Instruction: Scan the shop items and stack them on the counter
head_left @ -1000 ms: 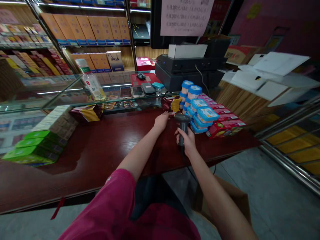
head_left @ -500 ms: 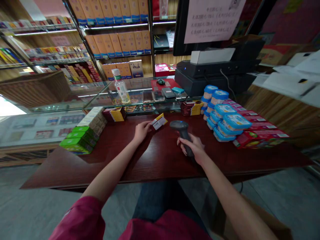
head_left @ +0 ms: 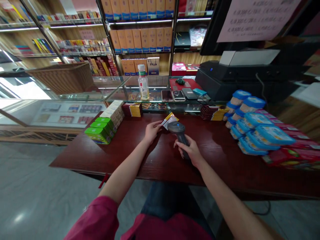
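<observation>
My left hand (head_left: 152, 132) is closed on the edge of a small flat yellow-and-white packet (head_left: 170, 119), tilted just above the dark red-brown table (head_left: 160, 163). Its label side faces me. In my right hand (head_left: 190, 148) is a dark grey handheld barcode scanner (head_left: 180, 136), fingers wrapped round its handle. The scanner's head points left and sits close to the packet, covering its lower right corner in this view. Whether the two touch I cannot tell.
Green boxes (head_left: 100, 130) and pale boxes (head_left: 114, 112) line the left, near dark red-and-yellow packets (head_left: 132, 110). More such packets (head_left: 213, 112), blue-lidded tubs (head_left: 260, 133) and red boxes (head_left: 295, 156) stand right. Behind are a bottle (head_left: 143, 83), phones and a monitor.
The scanner has come left, up to the packet. My view has turned right-to-left, so the table's things appear farther right. Both hands keep their hold.
</observation>
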The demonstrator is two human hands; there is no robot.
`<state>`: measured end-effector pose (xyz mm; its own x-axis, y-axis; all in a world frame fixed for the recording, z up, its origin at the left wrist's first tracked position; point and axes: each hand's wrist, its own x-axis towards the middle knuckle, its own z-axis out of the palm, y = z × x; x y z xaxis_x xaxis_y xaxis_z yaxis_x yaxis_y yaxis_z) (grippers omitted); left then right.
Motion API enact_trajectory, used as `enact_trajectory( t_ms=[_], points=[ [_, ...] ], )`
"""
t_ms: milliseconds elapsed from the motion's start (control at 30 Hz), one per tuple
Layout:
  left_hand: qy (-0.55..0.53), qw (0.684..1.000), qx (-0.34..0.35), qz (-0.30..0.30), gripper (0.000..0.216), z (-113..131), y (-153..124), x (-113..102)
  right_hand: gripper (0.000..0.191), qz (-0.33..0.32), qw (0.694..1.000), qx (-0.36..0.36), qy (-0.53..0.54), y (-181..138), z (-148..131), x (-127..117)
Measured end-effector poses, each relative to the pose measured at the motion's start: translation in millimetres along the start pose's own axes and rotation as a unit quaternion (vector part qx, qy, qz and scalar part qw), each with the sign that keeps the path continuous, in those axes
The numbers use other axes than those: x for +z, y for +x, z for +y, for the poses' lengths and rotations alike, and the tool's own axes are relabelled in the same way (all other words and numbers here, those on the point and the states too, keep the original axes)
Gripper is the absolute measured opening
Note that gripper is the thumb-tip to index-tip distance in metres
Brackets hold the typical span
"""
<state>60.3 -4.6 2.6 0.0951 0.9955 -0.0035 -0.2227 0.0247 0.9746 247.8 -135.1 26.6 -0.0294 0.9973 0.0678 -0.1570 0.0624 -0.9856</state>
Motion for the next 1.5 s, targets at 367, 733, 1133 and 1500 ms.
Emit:
enact_trajectory(
  t_ms=[367, 733, 1133, 1500],
  points=[
    [0.261, 0.949, 0.172, 0.038, 0.03, 22.1, -10.6, -25.6, 0.054, 0.003, 1.0, 0.021, 0.018, -0.8, -2.9, 1.2],
    [0.626, 0.743, 0.236, 0.003, 0.049, 60.2, -48.8, -143.2, 0.053, -0.008, 1.0, 0.024, 0.016, -3.2, -4.3, 4.0],
    [0.699, 0.691, 0.167, 0.072, 0.045, 39.4, -43.2, -128.1, 0.058, 0.001, 0.999, 0.041, 0.004, -1.2, 0.2, 0.1],
    [0.681, 0.721, 0.122, 0.05, 0.051, 43.7, -16.8, -152.0, 0.051, 0.002, 0.999, 0.043, -0.003, -2.2, -2.8, 0.9]
  ],
)
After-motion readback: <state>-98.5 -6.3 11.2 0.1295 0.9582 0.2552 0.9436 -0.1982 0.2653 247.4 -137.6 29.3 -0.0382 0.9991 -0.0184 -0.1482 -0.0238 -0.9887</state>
